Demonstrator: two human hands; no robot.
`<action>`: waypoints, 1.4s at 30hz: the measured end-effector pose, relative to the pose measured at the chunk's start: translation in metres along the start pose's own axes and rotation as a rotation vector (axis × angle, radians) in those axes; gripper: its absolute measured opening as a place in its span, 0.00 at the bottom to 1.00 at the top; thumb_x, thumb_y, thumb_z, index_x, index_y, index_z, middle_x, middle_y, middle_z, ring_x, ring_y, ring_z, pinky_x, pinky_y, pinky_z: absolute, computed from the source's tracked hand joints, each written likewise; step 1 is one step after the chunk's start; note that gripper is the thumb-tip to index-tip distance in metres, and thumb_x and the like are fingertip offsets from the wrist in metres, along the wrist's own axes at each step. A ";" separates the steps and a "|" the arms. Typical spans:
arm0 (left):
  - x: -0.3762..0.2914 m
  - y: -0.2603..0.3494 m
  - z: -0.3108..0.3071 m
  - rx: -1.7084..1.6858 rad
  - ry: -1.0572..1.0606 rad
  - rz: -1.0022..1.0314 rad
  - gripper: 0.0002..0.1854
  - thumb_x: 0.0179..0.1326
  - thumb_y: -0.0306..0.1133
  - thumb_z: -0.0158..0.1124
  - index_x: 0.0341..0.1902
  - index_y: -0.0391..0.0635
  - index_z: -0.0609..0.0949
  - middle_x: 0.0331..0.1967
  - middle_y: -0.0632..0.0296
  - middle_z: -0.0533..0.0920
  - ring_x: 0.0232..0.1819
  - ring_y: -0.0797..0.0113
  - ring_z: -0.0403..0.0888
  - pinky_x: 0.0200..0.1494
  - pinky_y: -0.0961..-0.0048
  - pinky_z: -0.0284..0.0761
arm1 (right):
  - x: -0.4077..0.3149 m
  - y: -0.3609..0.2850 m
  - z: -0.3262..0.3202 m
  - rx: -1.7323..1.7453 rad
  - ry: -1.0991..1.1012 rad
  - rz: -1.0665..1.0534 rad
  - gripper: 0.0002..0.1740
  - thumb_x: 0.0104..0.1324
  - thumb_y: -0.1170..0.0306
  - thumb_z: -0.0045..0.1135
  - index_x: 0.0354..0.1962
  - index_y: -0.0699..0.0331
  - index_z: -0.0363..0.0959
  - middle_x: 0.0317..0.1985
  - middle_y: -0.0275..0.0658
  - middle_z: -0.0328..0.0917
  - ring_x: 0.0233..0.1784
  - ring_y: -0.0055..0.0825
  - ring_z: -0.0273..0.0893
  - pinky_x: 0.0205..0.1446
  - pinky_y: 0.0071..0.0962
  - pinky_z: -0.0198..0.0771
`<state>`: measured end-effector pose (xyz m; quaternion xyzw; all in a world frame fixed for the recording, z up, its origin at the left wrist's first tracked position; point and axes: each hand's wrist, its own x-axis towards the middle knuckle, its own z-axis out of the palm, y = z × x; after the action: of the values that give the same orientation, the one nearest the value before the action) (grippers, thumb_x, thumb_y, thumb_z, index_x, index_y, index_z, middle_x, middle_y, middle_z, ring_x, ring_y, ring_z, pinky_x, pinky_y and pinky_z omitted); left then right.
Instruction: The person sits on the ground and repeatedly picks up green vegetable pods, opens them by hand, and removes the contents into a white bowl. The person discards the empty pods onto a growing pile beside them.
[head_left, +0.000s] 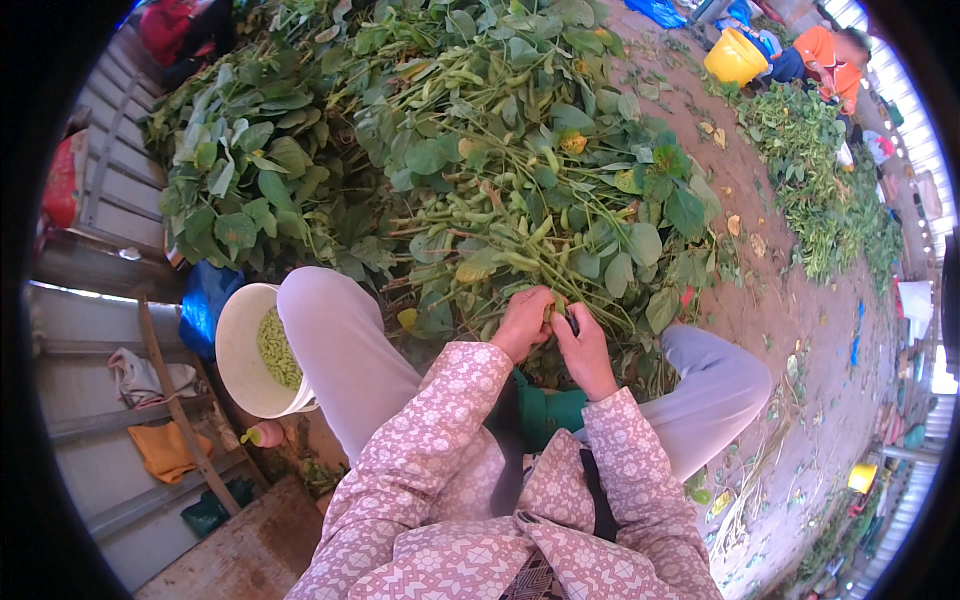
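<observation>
My left hand (523, 322) pinches a green bean pod (557, 306) between its fingers. Close against it, my right hand (582, 349) has its thumb and fingers on the same pod. A small dark item (572, 322) shows at the right fingers, too little of it visible to name. Just beyond both hands spreads a heap of cut soybean plants (510, 217) with pods, stems and leaves. Below my hands, between my legs, stands a green container (551, 416), partly hidden by my sleeves. What it holds cannot be seen.
By my left knee, a white bucket (244, 352) holds shelled green beans (277, 349). Behind it lies a blue plastic bag (208, 309). A wooden pole (169, 382) leans at the metal wall. To the far right, a person in orange (832, 60) sits near a yellow bucket (735, 58) and more plants (817, 172).
</observation>
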<state>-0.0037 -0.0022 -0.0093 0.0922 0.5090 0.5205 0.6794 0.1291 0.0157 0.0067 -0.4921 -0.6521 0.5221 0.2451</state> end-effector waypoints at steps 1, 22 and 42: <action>0.000 0.001 0.003 0.034 0.054 -0.006 0.13 0.64 0.33 0.48 0.37 0.38 0.79 0.25 0.64 0.74 0.18 0.75 0.66 0.17 0.77 0.56 | 0.000 -0.002 0.004 -0.136 0.044 -0.092 0.14 0.67 0.64 0.54 0.32 0.67 0.65 0.22 0.37 0.64 0.24 0.22 0.60 0.28 0.25 0.60; -0.035 0.027 0.027 -0.334 -0.090 0.184 0.10 0.69 0.37 0.51 0.46 0.47 0.76 0.33 0.70 0.78 0.24 0.79 0.72 0.21 0.80 0.62 | 0.046 -0.070 0.035 -0.724 0.033 -0.554 0.16 0.62 0.63 0.57 0.47 0.54 0.70 0.39 0.38 0.77 0.31 0.43 0.79 0.31 0.40 0.73; -0.015 0.023 -0.016 -0.431 -0.175 -0.002 0.07 0.67 0.37 0.55 0.42 0.48 0.75 0.26 0.72 0.73 0.19 0.84 0.60 0.19 0.86 0.54 | 0.019 -0.051 -0.007 -0.066 -0.051 -0.326 0.08 0.59 0.76 0.60 0.38 0.68 0.76 0.32 0.38 0.75 0.33 0.25 0.74 0.39 0.24 0.69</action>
<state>-0.0293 -0.0104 0.0075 -0.0106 0.3251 0.6066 0.7254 0.1076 0.0376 0.0518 -0.3741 -0.7461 0.4660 0.2938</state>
